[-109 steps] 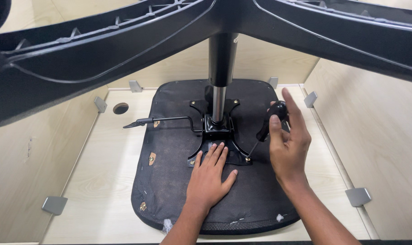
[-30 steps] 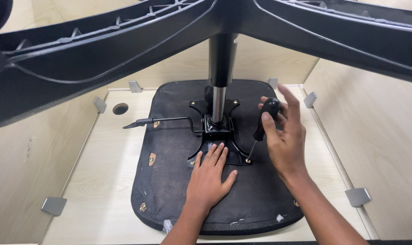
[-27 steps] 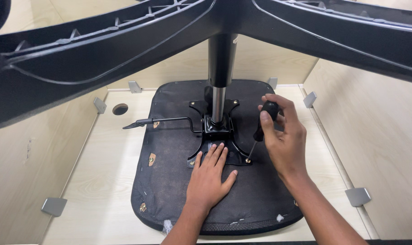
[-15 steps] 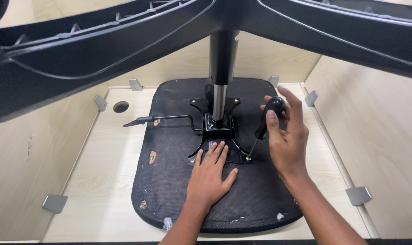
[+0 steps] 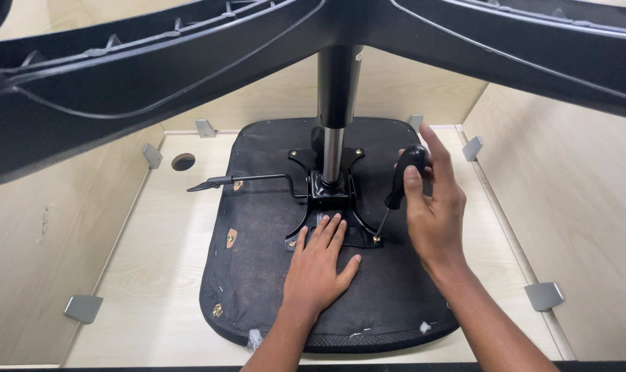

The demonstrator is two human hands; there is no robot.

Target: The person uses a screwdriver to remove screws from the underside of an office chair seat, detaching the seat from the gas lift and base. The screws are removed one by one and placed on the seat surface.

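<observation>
Upturned black fabric-covered chair seat (image 5: 271, 275) lies on the pale wooden worktop (image 5: 154, 275), black star base overhead. Left hand (image 5: 320, 265) flat on the seat, fingers spread, holding nothing. Right hand (image 5: 433, 200) fingers wrapped round the black-handled screwdriver (image 5: 399, 189), tip on the front-right screw of the black metal mounting plate (image 5: 330, 207). Other visible plate screws look seated; this one in hand.

My left hand (image 5: 318, 265) lies flat, palm down, fingers spread, at lower centre of the frame. My right hand (image 5: 431, 200), right of centre, is curled in a grip, forefinger extended upward, forearm running to the lower right.
</observation>
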